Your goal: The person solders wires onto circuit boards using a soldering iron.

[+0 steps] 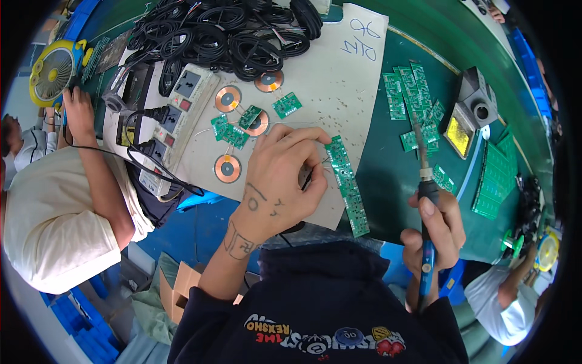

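Observation:
My right hand [438, 233] is closed around the handle of a soldering iron [428, 200], its metal tip pointing up and away over the green mat. My left hand [282, 170] is curled over the pale sheet, with part of a black cable [307, 180] showing between thumb and fingers. Its index fingertip reaches the upper end of a long green circuit board strip [348, 188]. Thin wire ends lie near the strip's left edge. Left of that hand are round copper coils [228, 168] joined to small green circuit boards [287, 105].
A heap of coiled black cables [224, 36] lies at the back. A power strip [173, 121] stands left, beside a co-worker's arm [100, 158]. On the right are stacked circuit boards [412, 91], a grey holder with yellow sponge [459, 134] and a larger green panel [496, 176].

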`<state>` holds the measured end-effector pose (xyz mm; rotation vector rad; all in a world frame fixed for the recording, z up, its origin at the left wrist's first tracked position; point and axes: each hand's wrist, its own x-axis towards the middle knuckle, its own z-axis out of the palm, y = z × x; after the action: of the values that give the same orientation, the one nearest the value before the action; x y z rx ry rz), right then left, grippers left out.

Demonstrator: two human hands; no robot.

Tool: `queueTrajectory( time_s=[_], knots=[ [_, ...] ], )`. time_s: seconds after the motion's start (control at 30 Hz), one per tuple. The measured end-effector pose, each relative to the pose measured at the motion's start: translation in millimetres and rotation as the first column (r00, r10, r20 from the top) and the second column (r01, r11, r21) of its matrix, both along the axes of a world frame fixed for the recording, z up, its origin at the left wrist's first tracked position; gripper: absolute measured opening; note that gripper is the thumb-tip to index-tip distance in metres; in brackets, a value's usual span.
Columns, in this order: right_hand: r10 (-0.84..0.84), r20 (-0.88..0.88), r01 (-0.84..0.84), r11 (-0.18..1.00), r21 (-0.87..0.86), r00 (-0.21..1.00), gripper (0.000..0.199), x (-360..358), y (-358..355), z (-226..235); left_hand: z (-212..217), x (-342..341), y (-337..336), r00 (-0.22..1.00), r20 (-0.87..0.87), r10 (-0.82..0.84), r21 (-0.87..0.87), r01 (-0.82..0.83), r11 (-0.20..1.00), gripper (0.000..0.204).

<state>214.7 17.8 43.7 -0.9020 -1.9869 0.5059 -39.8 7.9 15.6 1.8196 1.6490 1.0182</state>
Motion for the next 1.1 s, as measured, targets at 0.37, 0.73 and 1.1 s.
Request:
queueTrajectory(
  time_s=[0.37, 0.73, 1.1],
  knots=[
    [-0.132, -0.165, 0.065, 0.929, -0.363, 0.977, 0.032, -31.1, 31.0, -3.1, 13.0, 1.3, -21.0, 0.997, -0.073, -0.016, 0.016, 0.017, 1.0, 0.018],
    [0.109, -0.171, -0.18, 0.853, -0.489, 0.979, 0.039, -31.6, 40.0, -20.7, -6.6, -2.3, -25.0, 0.999, 0.013, -0.03, 0.037, 0.029, 0.999, 0.015],
    [0.239, -0.119, -0.267, 0.878, -0.398, 0.964, 0.039, -30.6, 43.6, -22.3, -15.5, -7.9, -25.7, 0.998, 0.049, -0.034, 0.135, 0.027, 0.99, 0.015]
  ],
)
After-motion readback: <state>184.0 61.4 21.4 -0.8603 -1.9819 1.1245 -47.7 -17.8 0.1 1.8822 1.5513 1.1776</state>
